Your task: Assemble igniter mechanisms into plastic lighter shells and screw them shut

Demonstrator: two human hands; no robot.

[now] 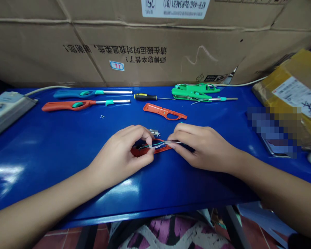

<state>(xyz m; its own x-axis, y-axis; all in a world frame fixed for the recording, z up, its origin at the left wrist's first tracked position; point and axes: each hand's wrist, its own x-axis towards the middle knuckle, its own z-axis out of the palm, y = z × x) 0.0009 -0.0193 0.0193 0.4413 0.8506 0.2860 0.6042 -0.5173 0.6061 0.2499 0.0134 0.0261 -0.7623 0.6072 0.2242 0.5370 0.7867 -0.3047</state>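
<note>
On the blue table lies an orange lighter half-shell (159, 150), its inside facing up, between my two hands. Thin green and white wires (158, 143) run along it. My left hand (121, 147) pinches the wires, thumb against forefinger, over the shell's left part. At the other end, my right hand (206, 145) closes its thumb and fingers on a thin metal rod (167, 142); its fingers hide part of the rod and shell. Just behind the shell is a small clear cylinder (153, 132) with a metal end. Farther back sits the other orange half-shell (164, 111).
A blue lighter (72, 93) and an orange lighter (59, 105) lie at the back left. A black-and-yellow screwdriver (145, 97) and green lighter parts (191, 92) are behind. A power strip (9, 103), large carton (93, 38), taped parcel (287, 86) and phone (274, 135) surround the workspace.
</note>
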